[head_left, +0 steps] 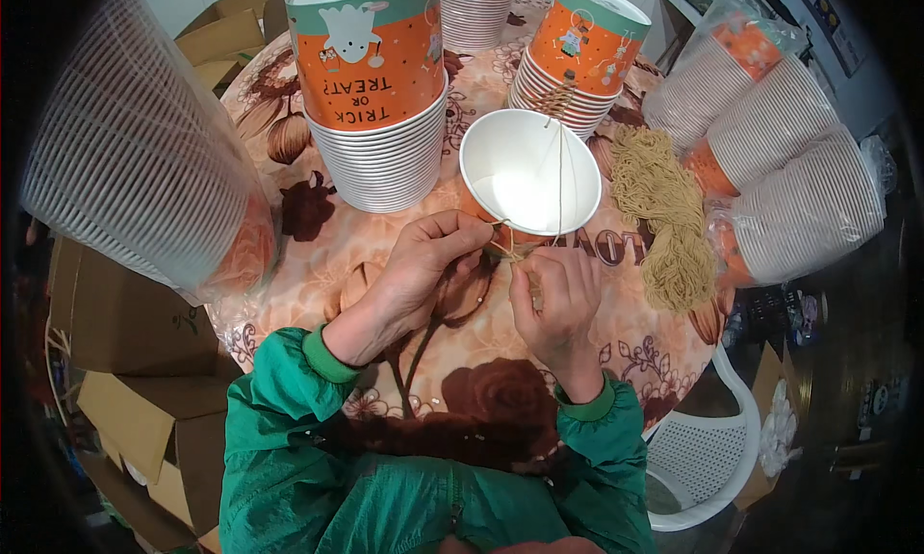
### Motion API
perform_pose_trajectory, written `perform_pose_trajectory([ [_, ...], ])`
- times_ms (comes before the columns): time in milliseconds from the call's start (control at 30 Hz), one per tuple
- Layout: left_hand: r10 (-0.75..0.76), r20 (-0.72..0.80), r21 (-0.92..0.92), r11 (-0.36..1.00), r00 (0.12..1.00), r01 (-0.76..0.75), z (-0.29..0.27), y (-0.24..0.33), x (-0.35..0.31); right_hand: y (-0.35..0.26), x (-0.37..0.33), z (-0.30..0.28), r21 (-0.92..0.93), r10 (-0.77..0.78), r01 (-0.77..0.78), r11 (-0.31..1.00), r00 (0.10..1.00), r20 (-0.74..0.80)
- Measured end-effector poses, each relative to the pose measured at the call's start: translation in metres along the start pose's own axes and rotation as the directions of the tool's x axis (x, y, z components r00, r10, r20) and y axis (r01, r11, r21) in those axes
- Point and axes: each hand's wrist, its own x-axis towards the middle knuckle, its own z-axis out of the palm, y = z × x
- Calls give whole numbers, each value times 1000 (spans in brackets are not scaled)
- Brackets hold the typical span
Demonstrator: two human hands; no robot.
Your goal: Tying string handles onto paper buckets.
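A white-lined paper bucket (500,183) with an orange outside stands on the table, its mouth tilted toward me. Thin tan twine (561,183) runs from its far rim across the opening to its near side. My left hand (419,260) pinches the twine between thumb and forefinger, close against the near rim. Just right of it, my right hand (560,299) is closed around the twine, fingers curled. Between the two hands the strands cross in a small loop or knot, whose exact form I cannot make out. Right of the bucket lies a loose bundle of tan twine (664,217).
Stacked orange paper buckets (375,154) stand upside down behind my left hand, with a smaller stack (577,73) behind the bucket. Plastic-wrapped stacks (144,159) flank the flowered tablecloth (481,400) left and right (799,207). Cardboard boxes (135,304) and a white chair (703,448) stand beside the table.
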Motion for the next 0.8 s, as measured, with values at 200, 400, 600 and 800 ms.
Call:
perform_pose_trajectory([
  [200, -1, -11, -4, 1000, 1000, 1, 1, 3, 0, 0, 0, 1, -14, -7, 7, 1000, 1000, -3],
  [400, 23, -10, -8, 1000, 1000, -23, -2, 1, 4, 0, 1, 2, 0, -7, 7, 1000, 1000, -9],
  [600, 57, -5, -24, 998, 998, -57, -2, 1, 4, -2, 0, 2, 4, -15, 15, 1000, 1000, 19],
  [800, 31, -31, 30, 999, 999, -30, 1, 4, 1, -4, -1, 2, 29, -22, 22, 999, 1000, 13],
])
